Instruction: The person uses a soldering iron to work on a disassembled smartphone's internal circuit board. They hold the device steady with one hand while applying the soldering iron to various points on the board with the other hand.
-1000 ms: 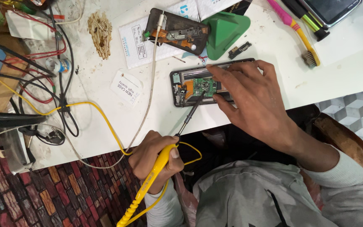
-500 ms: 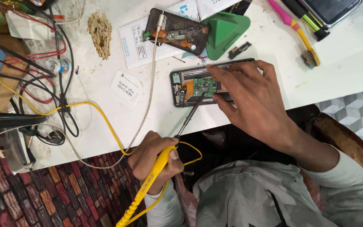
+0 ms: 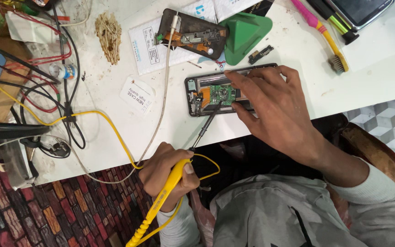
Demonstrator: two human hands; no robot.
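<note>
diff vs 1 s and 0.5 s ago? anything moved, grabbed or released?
No visible change. The left hand still holds the yellow soldering iron with its tip on the green board of the opened phone; the right hand still rests on the phone, fingers steadying it. Nothing taken hold of or let go. The second phone body, green triangular pick and brush lie where they were on the white table.

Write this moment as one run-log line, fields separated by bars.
left hand: grips yellow soldering iron | tip: on green board | right hand: steadies opened phone | surface: white table
</note>
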